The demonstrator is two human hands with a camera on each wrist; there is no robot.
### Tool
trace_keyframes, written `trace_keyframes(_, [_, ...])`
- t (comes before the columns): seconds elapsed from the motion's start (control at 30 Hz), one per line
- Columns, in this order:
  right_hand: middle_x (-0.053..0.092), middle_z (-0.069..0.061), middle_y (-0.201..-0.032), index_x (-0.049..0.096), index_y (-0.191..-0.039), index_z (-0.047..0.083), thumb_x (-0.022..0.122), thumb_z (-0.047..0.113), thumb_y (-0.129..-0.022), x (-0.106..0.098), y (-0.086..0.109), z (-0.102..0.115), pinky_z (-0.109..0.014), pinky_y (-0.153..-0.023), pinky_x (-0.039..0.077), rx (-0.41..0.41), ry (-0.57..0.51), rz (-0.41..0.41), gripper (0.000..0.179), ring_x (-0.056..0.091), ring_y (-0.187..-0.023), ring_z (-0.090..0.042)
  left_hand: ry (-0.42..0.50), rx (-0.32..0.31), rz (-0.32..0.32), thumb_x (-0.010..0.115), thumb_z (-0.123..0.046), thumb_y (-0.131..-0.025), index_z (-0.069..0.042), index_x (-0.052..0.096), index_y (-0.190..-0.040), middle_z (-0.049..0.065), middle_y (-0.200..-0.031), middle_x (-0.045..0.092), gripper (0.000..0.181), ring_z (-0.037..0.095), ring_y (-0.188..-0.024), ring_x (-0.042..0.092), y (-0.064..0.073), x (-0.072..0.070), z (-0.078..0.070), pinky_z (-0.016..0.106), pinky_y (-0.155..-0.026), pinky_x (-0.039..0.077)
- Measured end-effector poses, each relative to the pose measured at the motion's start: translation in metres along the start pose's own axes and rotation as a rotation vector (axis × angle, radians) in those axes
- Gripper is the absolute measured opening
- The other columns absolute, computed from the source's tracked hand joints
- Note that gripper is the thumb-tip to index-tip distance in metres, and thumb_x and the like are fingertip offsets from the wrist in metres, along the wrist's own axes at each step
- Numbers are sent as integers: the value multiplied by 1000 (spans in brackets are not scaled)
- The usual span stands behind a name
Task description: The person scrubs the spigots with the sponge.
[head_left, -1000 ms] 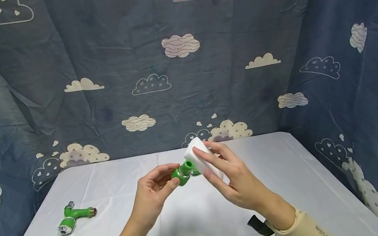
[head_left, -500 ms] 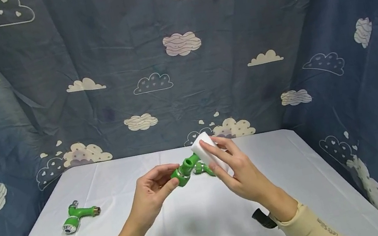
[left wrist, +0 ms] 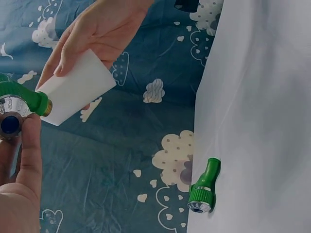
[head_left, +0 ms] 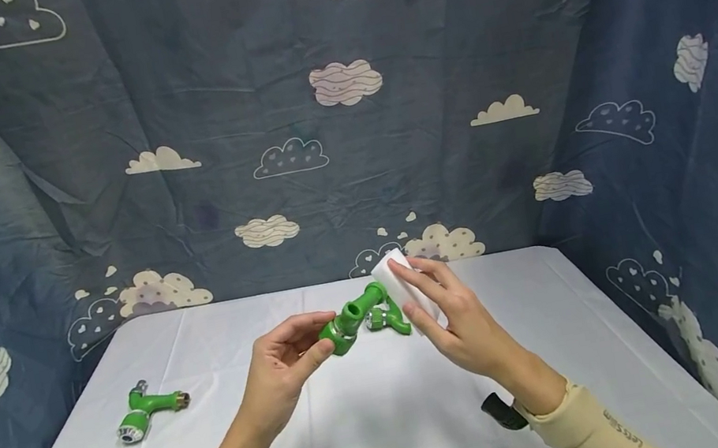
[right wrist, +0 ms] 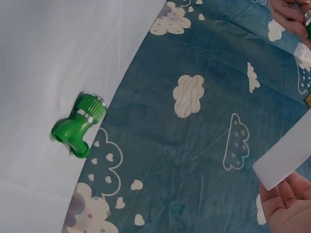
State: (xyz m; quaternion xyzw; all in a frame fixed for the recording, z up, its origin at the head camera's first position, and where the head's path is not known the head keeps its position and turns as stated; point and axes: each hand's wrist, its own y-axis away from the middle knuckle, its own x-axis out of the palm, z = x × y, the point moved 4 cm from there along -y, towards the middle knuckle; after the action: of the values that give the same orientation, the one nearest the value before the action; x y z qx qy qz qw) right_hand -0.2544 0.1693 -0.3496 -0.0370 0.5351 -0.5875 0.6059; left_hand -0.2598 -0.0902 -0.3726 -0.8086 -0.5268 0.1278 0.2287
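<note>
1. At the centre of the head view, green tap, pinched between thumb and fingers of the left hand.
2. Right of centre, white block, clasped between thumb and fingers of the right hand; contact with the tap's threaded end unclear.
3. Between the hands, near mid-frame, second green tap, lying on the white table.
4. At lower left, third green tap, on the same table.

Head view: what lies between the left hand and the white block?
In the head view, the held green tap, with a second tap on the table beyond.
</note>
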Motion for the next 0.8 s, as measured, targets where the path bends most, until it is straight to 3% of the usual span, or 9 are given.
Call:
trace_keyframes(0.17, [52,-17,-155,52,-160,22,66,12,-105,1,0,0,-41,-77,67,19,-11,-5,58,64,-124,-36,36,37,22,73,1,-99,0,72,-129,-7,-126,75,30,8,-112,71,0,0,-1,24,-89,66])
trace_keyframes(0.33, [53,-17,-154,52,-160,23,66,14,-105,3,-1,1,-50,-85,65,25,-8,-12,57,62,-127,-37,40,70,34,73,3,-98,3,71,-131,-5,-129,75,32,9,-117,70,-2,0,-2,27,-93,66])
trace_keyframes(0.53, [53,-16,-153,51,-161,21,65,13,-105,3,0,-1,-58,-89,62,24,-19,-26,58,59,-133,-38,69,46,2,73,6,-97,2,70,-133,-3,-131,75,36,11,-122,70,-3,2,0,27,-98,64])
trace_keyframes(0.8, [53,-15,-153,51,-161,21,66,11,-104,0,2,-3,-55,-90,61,38,-24,-31,59,61,-125,-33,83,21,-19,76,4,-96,1,70,-130,-2,-126,76,34,10,-111,71,-5,3,3,22,-94,64])
